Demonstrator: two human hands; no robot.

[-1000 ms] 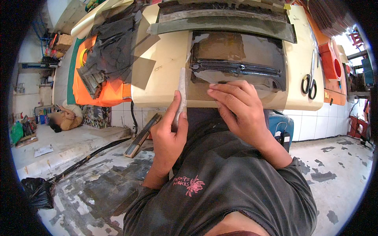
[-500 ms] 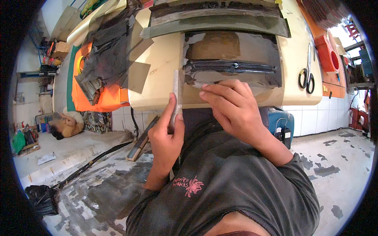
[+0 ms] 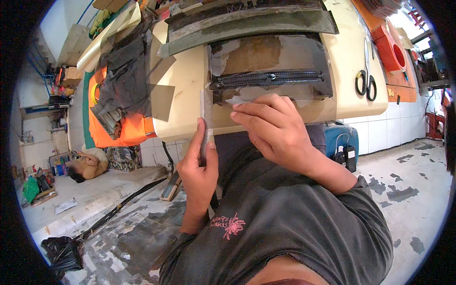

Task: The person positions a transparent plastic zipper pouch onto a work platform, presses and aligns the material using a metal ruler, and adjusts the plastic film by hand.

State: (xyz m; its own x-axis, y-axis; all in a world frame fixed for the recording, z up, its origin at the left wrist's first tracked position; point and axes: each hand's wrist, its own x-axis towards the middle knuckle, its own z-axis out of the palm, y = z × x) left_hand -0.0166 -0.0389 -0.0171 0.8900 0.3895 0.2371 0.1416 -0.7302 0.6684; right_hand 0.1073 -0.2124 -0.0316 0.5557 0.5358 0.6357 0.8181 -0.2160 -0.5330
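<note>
My left hand (image 3: 197,166) pinches the near end of a narrow grey ruler (image 3: 205,107) between thumb and fingers. The ruler points away from me, along the left side of a panel of clear plastic and dark material (image 3: 297,52). A black zipper (image 3: 247,80) runs across this panel from left to right. My right hand (image 3: 278,126) is at the panel's near left edge, fingers closed in a pinch. A small whitish tip (image 3: 235,99) shows beyond its fingertips; what it belongs to is hidden by the fingers.
Black-handled scissors (image 3: 366,85) lie to the right, near an orange box (image 3: 387,47). Long dark strips (image 3: 256,33) lie beyond the panel. Dark translucent sheets (image 3: 126,71) overlap orange material (image 3: 118,135) at left. A person (image 3: 90,164) is on the floor far left.
The whole view has shifted and turned slightly, with the table and hands now a little farther left. Both hands keep nearly the same grips and places beside the panel.
</note>
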